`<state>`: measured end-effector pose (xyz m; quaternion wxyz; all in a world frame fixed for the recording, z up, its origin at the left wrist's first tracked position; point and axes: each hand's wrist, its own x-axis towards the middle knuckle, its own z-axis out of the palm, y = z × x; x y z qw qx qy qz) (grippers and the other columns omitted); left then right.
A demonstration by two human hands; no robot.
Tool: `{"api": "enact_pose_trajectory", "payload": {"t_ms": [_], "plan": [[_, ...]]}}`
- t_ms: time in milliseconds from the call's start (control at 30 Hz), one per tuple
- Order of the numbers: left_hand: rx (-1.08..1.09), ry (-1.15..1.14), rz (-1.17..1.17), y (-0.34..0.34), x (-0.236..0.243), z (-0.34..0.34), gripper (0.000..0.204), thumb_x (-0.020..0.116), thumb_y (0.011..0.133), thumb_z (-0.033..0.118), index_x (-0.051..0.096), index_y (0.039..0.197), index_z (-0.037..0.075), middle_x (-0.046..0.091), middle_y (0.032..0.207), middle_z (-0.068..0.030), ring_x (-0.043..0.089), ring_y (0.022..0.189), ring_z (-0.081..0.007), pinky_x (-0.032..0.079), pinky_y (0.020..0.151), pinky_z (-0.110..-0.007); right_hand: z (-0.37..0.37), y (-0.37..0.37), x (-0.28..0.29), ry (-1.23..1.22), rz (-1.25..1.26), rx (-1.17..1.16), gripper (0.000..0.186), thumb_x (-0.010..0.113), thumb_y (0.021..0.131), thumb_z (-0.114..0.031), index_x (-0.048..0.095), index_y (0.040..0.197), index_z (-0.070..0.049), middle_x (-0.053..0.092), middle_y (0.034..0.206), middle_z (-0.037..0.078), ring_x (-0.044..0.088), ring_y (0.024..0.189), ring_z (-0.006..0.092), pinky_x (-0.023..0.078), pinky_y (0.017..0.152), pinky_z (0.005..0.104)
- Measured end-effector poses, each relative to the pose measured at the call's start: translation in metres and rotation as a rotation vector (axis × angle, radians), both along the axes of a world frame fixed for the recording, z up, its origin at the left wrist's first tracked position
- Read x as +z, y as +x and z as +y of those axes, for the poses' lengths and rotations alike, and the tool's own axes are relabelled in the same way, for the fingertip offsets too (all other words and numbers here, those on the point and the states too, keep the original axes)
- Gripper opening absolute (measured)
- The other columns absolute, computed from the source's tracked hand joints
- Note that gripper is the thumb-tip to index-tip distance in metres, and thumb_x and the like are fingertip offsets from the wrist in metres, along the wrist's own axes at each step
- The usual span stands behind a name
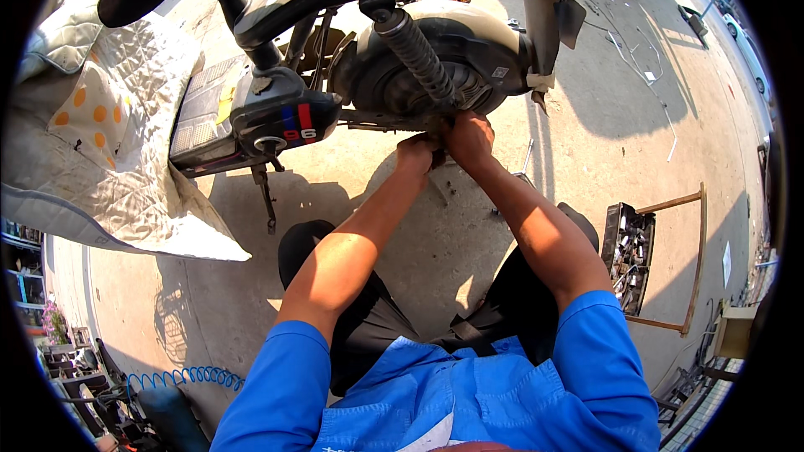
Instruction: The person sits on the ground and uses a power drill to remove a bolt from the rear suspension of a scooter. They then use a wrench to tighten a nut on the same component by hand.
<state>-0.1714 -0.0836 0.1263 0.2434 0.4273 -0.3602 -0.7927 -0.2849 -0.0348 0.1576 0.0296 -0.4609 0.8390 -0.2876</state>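
Note:
The rear of a scooter fills the top, with a dark coil-spring shock absorber (414,54) running down over the wheel (364,71). My right hand (469,136) is closed at the shock's lower end, its fingers mostly hidden behind its back. My left hand (415,152) is closed just left of and slightly below it, under the metal parts beneath the wheel; what it holds is hidden. A dark side panel (257,117) with red and blue markings sits up and left of my hands. A thin metal tool (528,157) lies on the ground right of my right hand.
A white quilted cover (142,184) drapes at the left. An open box of tools and sockets (626,255) sits by a rusty frame (700,259) at the right. A coiled blue hose (184,377) and clutter lie lower left. Scattered thin rods (668,125) lie upper right.

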Motion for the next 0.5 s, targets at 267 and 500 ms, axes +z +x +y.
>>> {"api": "enact_pose_trajectory", "payload": {"t_ms": [267, 500], "plan": [[0.081, 0.038, 0.037, -0.0011, -0.0022, 0.0016, 0.019, 0.052, 0.086, -0.002, 0.063, 0.101, -0.005, 0.063, 0.080, -0.0095, 0.057, 0.062, -0.0164, 0.048, 0.053, -0.030, -0.0006, 0.0019, 0.0016, -0.014, -0.053, 0.019, 0.030, 0.061, 0.082, -0.031, 0.069, 0.083, -0.001, 0.066, 0.080, 0.023, 0.065, 0.081, 0.0391, 0.050, 0.074, 0.0469], [0.054, 0.047, 0.007, -0.0051, -0.0051, 0.0013, 0.020, 0.054, 0.087, 0.002, 0.063, 0.103, -0.004, 0.064, 0.087, -0.0091, 0.059, 0.069, -0.0171, 0.050, 0.059, -0.030, 0.0024, 0.0007, 0.0009, -0.061, -0.044, 0.022, 0.026, 0.062, 0.081, -0.030, 0.070, 0.093, -0.008, 0.067, 0.085, 0.019, 0.065, 0.082, 0.0371, 0.050, 0.074, 0.0460]]}}
